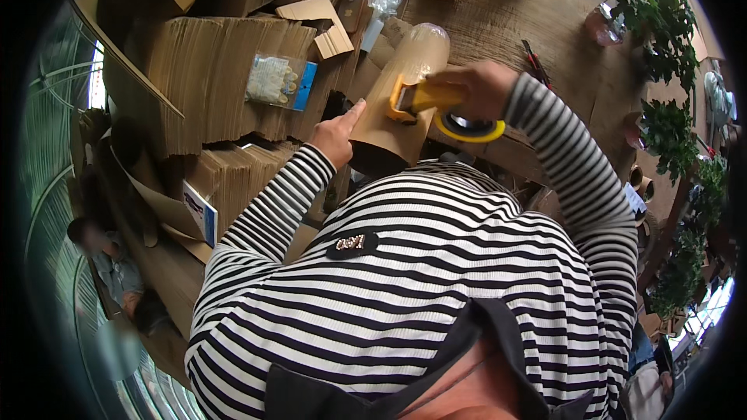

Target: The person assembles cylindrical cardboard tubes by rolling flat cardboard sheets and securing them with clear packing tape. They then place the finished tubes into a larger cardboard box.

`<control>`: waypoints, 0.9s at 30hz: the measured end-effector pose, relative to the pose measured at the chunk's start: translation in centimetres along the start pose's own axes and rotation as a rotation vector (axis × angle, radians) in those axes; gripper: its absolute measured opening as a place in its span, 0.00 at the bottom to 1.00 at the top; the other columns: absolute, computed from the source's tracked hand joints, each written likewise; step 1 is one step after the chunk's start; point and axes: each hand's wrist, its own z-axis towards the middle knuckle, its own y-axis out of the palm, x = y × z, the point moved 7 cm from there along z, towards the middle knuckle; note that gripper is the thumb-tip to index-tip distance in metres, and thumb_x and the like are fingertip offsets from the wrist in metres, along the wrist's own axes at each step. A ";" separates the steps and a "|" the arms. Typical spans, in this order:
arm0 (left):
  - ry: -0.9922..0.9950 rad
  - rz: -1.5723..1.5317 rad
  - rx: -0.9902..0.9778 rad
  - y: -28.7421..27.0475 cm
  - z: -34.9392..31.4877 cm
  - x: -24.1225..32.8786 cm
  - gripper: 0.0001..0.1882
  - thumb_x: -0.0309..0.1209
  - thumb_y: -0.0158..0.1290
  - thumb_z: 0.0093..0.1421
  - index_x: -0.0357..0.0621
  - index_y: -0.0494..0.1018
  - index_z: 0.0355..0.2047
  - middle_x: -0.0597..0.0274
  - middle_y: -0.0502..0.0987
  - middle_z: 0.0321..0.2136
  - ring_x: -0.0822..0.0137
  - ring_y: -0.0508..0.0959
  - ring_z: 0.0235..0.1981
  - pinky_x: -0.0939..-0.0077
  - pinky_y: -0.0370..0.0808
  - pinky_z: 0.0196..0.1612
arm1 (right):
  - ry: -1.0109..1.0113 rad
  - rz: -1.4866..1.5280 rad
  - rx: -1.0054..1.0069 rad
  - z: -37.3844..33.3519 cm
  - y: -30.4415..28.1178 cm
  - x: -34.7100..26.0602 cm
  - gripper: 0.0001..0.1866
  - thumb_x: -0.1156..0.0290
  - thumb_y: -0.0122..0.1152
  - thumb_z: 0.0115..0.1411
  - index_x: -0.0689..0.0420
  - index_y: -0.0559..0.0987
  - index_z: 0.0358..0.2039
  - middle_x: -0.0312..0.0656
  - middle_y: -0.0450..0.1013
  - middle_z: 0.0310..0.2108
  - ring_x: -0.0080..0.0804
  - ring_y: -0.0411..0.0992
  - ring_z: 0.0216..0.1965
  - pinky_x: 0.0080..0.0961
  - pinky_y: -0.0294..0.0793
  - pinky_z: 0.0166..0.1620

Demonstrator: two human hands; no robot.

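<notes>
A brown cardboard roll (389, 131) lies slantwise in front of me, its dark open end toward my body and a shiny clear covering at its far end. My left hand (336, 138) is at its left edge, index finger stretched along the side and the other fingers partly hidden. Over the roll, my right hand (484, 87) is closed round a yellow tape dispenser (420, 97), whose orange front frame touches or nearly touches the cardboard. Below that hand shows a yellow-rimmed ring (471, 131); whether it belongs to the dispenser I cannot tell.
Stacked cardboard sheets (206, 85) fill the left side, with a clear bag (272, 82) on them. A red and black cutter (535, 62) lies on the wooden table (498, 23). Potted plants (661, 23) line the right. Another person (117, 268) is at far left.
</notes>
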 end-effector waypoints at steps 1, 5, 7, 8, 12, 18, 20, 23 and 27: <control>-0.007 -0.076 0.056 0.5 -0.5 -0.9 0.31 0.15 0.45 0.60 0.42 0.63 0.65 0.42 0.73 0.57 0.50 0.76 0.57 0.65 0.74 0.58 | -0.093 0.035 0.065 -1.3 1.6 1.7 0.29 0.55 0.66 0.54 0.40 0.76 0.58 0.40 0.79 0.46 0.41 0.80 0.42 0.37 0.80 0.47; -0.238 -0.625 0.231 6.9 -4.7 -8.1 0.27 0.19 0.45 0.65 0.41 0.64 0.66 0.47 0.72 0.61 0.57 0.76 0.58 0.67 0.72 0.60 | 0.034 -0.096 -0.014 -4.0 3.5 1.0 0.32 0.66 0.72 0.48 0.42 0.77 0.58 0.45 0.80 0.44 0.46 0.79 0.42 0.38 0.80 0.47; -0.210 -0.730 0.233 8.5 -5.2 -10.1 0.27 0.20 0.46 0.65 0.39 0.63 0.65 0.47 0.70 0.62 0.57 0.75 0.58 0.66 0.72 0.61 | -0.019 -0.105 0.019 -2.0 3.0 -0.4 0.32 0.66 0.71 0.49 0.42 0.77 0.57 0.46 0.80 0.44 0.45 0.79 0.43 0.38 0.80 0.47; -0.150 -0.591 0.166 7.6 -5.2 -9.6 0.27 0.20 0.47 0.65 0.39 0.63 0.65 0.46 0.70 0.62 0.55 0.75 0.59 0.65 0.72 0.61 | -0.041 -0.110 0.038 -0.9 2.5 -1.3 0.31 0.66 0.71 0.49 0.42 0.77 0.57 0.46 0.80 0.44 0.45 0.79 0.43 0.38 0.80 0.47; 0.033 -0.177 0.161 -0.8 -2.5 -3.0 0.33 0.17 0.48 0.59 0.43 0.62 0.66 0.44 0.71 0.60 0.47 0.73 0.59 0.64 0.72 0.61 | -0.008 -0.193 0.005 2.0 2.6 -2.6 0.31 0.63 0.69 0.51 0.42 0.76 0.58 0.46 0.79 0.45 0.45 0.79 0.44 0.38 0.80 0.48; -0.056 -0.030 0.079 2.8 -3.7 -4.2 0.40 0.14 0.45 0.53 0.53 0.61 0.68 0.43 0.71 0.59 0.44 0.76 0.54 0.59 0.77 0.56 | 0.145 -0.224 -0.106 -2.0 5.9 -0.8 0.36 0.56 0.69 0.53 0.32 0.70 0.64 0.43 0.78 0.43 0.41 0.78 0.42 0.38 0.81 0.46; -0.091 0.000 0.041 1.6 -3.4 -2.9 0.41 0.15 0.46 0.53 0.57 0.61 0.68 0.42 0.71 0.58 0.42 0.78 0.51 0.57 0.78 0.53 | 0.230 -0.310 -0.291 -0.5 5.9 -2.4 0.35 0.53 0.67 0.55 0.35 0.70 0.64 0.45 0.78 0.42 0.41 0.79 0.44 0.38 0.81 0.46; 0.001 0.118 0.019 0.6 -2.0 -2.2 0.35 0.22 0.45 0.57 0.58 0.62 0.67 0.40 0.73 0.56 0.41 0.80 0.46 0.56 0.80 0.48 | 0.085 -0.445 -0.521 4.5 9.5 0.3 0.32 0.52 0.67 0.56 0.40 0.73 0.62 0.47 0.79 0.42 0.42 0.79 0.46 0.38 0.81 0.46; 0.093 -0.105 0.192 -3.1 0.0 -5.8 0.28 0.24 0.49 0.61 0.48 0.67 0.63 0.44 0.74 0.56 0.47 0.78 0.52 0.60 0.76 0.55 | 0.425 -0.485 -0.510 2.1 10.6 8.0 0.30 0.58 0.68 0.53 0.46 0.75 0.57 0.45 0.78 0.48 0.44 0.77 0.50 0.38 0.78 0.51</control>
